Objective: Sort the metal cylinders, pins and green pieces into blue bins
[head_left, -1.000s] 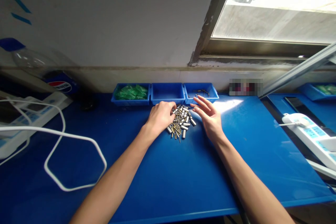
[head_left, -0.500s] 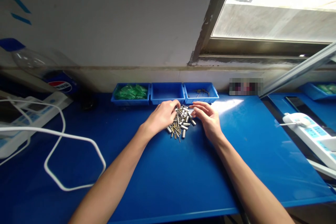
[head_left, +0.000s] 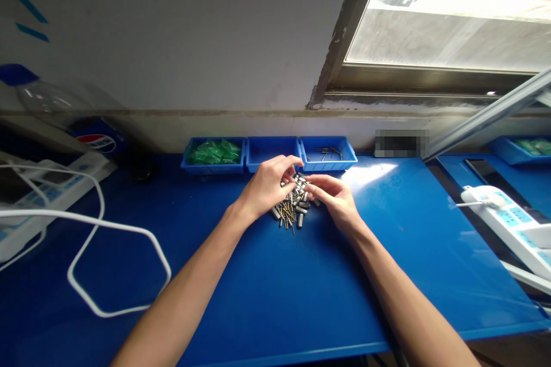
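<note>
A pile of small metal parts (head_left: pixel 289 209), thin pins and short blocks, lies on the blue table (head_left: pixel 267 298). My left hand (head_left: pixel 271 183) is over the pile's upper left, its thumb and forefinger curved with a gap between them. From the right, my right hand (head_left: pixel 336 198) reaches over the pile with thumb and fingers pinched; what it grips is too small to name. Behind stand three blue bins: one with green packets (head_left: pixel 215 151), an empty middle bin (head_left: pixel 273 152) and a right bin (head_left: pixel 350 159) with a few thin pins (head_left: pixel 329 153).
A white cable (head_left: pixel 116 225) loops across the table's left side near a power strip (head_left: pixel 55 195) and a bottle (head_left: pixel 69 109). On the right are another power strip (head_left: pixel 512 215), a dark flat object (head_left: pixel 495 180) and a metal frame bar (head_left: pixel 486 117).
My right hand has moved left and its fingertips have come together. My left forefinger has lifted and stretched right, so both hands' fingertips are closer together.
</note>
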### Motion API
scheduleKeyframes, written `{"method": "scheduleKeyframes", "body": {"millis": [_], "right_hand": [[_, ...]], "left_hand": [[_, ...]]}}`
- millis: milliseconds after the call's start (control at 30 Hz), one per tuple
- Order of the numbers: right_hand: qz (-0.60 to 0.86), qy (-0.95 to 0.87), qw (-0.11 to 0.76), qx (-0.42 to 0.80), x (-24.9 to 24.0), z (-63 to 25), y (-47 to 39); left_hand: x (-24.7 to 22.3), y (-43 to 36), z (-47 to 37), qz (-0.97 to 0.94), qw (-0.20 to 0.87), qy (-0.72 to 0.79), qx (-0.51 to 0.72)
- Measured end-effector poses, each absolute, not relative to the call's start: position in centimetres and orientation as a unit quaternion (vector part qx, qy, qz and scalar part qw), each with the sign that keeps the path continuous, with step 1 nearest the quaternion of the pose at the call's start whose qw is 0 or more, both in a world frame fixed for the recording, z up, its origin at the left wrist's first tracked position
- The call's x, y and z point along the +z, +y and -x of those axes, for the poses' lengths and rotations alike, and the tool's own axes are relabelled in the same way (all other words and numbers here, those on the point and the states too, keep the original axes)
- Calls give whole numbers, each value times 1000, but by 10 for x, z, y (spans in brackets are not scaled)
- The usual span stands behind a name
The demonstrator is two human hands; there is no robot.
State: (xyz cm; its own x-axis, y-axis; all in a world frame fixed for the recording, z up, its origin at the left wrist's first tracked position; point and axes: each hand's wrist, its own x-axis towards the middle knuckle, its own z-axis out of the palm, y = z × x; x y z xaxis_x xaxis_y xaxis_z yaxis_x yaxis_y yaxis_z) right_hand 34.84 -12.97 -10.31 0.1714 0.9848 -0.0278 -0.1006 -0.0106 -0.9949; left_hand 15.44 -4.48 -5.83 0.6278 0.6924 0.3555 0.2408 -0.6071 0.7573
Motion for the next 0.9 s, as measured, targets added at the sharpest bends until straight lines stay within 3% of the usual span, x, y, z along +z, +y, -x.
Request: {"method": "scheduleKeyframes", "body": {"millis": [333,533,900], "right_hand": [[524,-449,542,480,-105,-349,-130],[516,-432,610,418,-103,-353,-129],[509,-435,601,437,-103,-352,-128]], "left_hand": [[-61,-45,-154,-872,289,301,254],[-67,-42,-150,-875,239,383,173],[-80,-39,-154,-873,255,365,201]]}}
